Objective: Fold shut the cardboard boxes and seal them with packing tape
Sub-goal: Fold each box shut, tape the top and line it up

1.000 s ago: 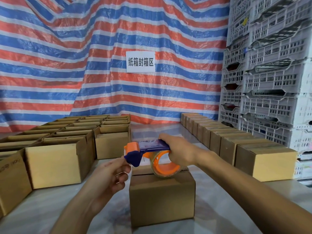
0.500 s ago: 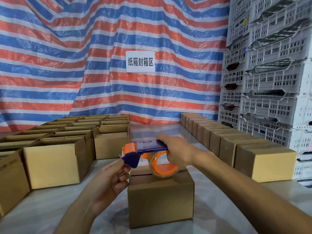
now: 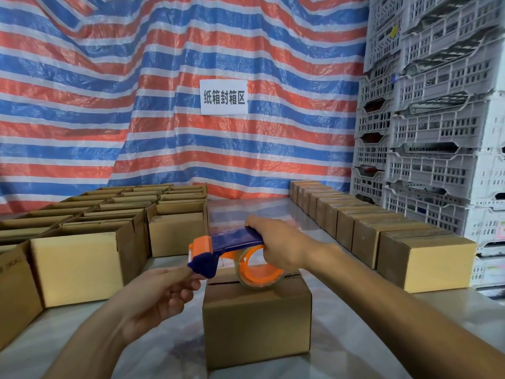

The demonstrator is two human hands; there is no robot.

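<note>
While the folded box (image 3: 257, 318) sits closest, centre, tape dispenser (image 3: 226, 247) held over its seam. Right hand (image 3: 276, 247) wraps the handle; left hand (image 3: 164, 291) pinches at the nose, probably freeing tape. Open boxes (image 3: 76, 263) left, closed row (image 3: 426, 258) right.

**Colours and patterns at the box-sealing table, head view.**
The tarpaulin (image 3: 136, 105) carries wavy horizontal stripes in 3 colours: orange-red, blue and white. The sign (image 3: 223, 97) on it is white with dark characters. The stacked crates (image 3: 437, 132) are pale grey with a grid of slotted holes, 1 bearing a yellow spot. All the cardboard is plain tan-brown: open boxes (image 3: 76, 263), closed boxes (image 3: 426, 263) and the central box (image 3: 257, 318), whose top shows small black print. The tape dispenser (image 3: 232, 239) is dark blue with an orange head and hub, and its tape roll (image 3: 243, 274) is clear amber. The table (image 3: 355, 337) is glossy pale grey and faintly marbled.
</note>
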